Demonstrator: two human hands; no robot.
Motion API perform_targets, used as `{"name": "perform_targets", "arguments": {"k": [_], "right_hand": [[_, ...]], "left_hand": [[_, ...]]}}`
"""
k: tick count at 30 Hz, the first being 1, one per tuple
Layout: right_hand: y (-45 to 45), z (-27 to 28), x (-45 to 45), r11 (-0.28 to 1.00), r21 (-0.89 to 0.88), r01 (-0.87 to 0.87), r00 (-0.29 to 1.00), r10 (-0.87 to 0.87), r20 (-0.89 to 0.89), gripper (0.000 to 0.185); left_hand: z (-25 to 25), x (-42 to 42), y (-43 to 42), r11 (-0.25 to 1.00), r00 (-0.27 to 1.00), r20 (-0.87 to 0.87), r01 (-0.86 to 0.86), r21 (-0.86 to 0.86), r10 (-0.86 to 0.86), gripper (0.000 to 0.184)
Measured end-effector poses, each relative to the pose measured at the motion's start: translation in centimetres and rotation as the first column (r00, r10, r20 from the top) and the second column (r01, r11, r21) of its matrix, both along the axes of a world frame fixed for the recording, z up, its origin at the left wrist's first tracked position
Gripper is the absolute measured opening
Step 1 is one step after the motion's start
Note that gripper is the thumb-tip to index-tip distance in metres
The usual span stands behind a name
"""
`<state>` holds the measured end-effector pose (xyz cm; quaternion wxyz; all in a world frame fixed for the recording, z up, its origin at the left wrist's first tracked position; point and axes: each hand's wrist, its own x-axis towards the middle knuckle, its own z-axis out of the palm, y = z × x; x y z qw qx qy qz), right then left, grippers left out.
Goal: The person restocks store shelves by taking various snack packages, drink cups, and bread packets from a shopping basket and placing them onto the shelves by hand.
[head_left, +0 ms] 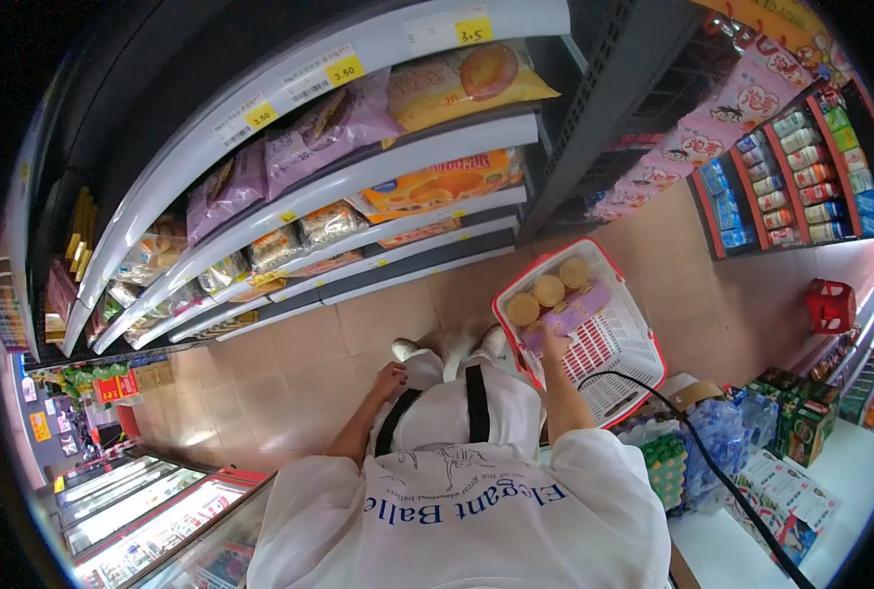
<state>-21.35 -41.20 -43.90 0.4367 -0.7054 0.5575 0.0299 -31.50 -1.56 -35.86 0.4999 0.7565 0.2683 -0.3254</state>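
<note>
Bare floor (456, 294) lies between the shelves (456, 142) and the basket (643, 339); a black cable (687, 422) crosses the basket's near end, over its rim.

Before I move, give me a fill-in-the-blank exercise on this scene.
The white basket has a ____ rim.
Inside it, ____ round tan items show.
The right hand reaches into the basket, at the ____ package.
Both shoes on the floor are ____.

Missing words: red; three; purple; white.
</note>
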Motion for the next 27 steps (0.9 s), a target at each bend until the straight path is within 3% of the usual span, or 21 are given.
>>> {"name": "perform_targets", "arguments": {"k": [2, 5, 7, 8, 10, 11, 13, 14, 16, 17, 20, 22, 24, 26, 27], "right_hand": [[-1.0, -2.9, -0.1, 0.999, -0.009, -0.046, 0.997, 0.046, -0.058, 0.088], [-3.2, -7.4, -0.2, 0.992, 0.111, -0.062, 0.997, 0.057, 0.048, 0.084], [-4.4, -9.9, -1.1, 0.871, 0.478, -0.109, 0.957, -0.037, 0.287, 0.102], [-4.0, -10.6, -1.5, 0.868, 0.479, -0.134, 0.955, -0.016, 0.296, 0.102], [-3.3, -11.3, -0.8, 0.814, 0.578, 0.058, 0.900, -0.293, 0.322, 0.103], [-2.6, -9.1, 0.1, 0.813, 0.581, 0.034, 0.901, -0.277, 0.334, 0.103], [-0.9, -2.5, 1.0, 0.936, 0.322, 0.139, 0.981, -0.174, 0.081, 0.102], [-0.8, -2.8, 1.4, 0.938, 0.326, 0.122, 0.983, -0.159, 0.090, 0.102], [-1.7, -3.9, 1.2, 0.966, 0.052, -0.253, 0.946, 0.258, -0.197, 0.095], [-2.6, -5.5, 1.1, 0.964, 0.054, -0.260, 0.945, 0.266, -0.192, 0.095], [-7.0, -9.8, 1.7, 0.951, 0.159, -0.267, 0.963, 0.270, 0.002, 0.072], [-6.7, -10.3, 2.2, 0.933, 0.235, -0.274, 0.959, 0.248, 0.134, 0.058], [-3.7, -3.4, 4.6, 0.989, -0.123, 0.088, 0.959, -0.050, 0.279, 0.035], [-0.4, 8.1, 6.7, 0.914, -0.396, 0.091, 0.766, 0.189, 0.614, 0.037], [0.8, 12.3, 7.6, 0.939, -0.343, 0.023, 0.780, 0.198, 0.594, 0.036]], "left_hand": [[1.0, 0.3, -0.5, 1.000, 0.999, -0.018, -0.029, 0.005, 0.029, 0.026], [-0.2, 0.5, -0.2, 0.998, 0.998, -0.031, -0.055, -0.008, 0.055, 0.027], [-1.2, 0.1, 0.1, 0.998, 0.997, -0.032, -0.066, -0.019, 0.066, 0.028], [-1.2, 0.0, 0.1, 0.994, 0.996, -0.011, -0.088, -0.069, 0.087, 0.029], [-1.2, 0.3, -0.2, 0.985, 0.991, 0.028, -0.124, -0.119, 0.129, 0.029], [-1.2, 0.7, -0.5, 0.996, 0.997, 0.019, -0.073, -0.042, 0.074, 0.029], [-1.3, 1.2, -0.6, 0.999, 0.999, 0.016, -0.034, 0.039, 0.034, 0.029], [-1.4, 1.2, -0.5, 0.997, 0.996, 0.035, -0.080, -0.012, 0.080, 0.028], [-1.3, 1.1, -0.1, 0.981, 0.984, 0.065, -0.159, -0.114, 0.168, 0.026], [-0.5, 1.5, -0.1, 0.980, 0.982, 0.070, -0.166, -0.111, 0.175, 0.026], [0.8, 3.9, -0.3, 0.977, 0.967, 0.159, -0.179, -0.117, 0.197, 0.022], [0.4, 5.8, 0.4, 0.924, 0.854, 0.394, -0.227, -0.307, 0.341, 0.019], [3.0, 8.9, 0.5, 0.910, 0.756, 0.514, -0.275, -0.311, 0.405, 0.016], [0.6, 12.3, 2.6, 0.864, 0.601, 0.624, -0.294, -0.408, 0.500, 0.014], [1.6, 14.0, 3.5, 0.862, 0.542, 0.672, -0.362, -0.355, 0.505, 0.012]]}}
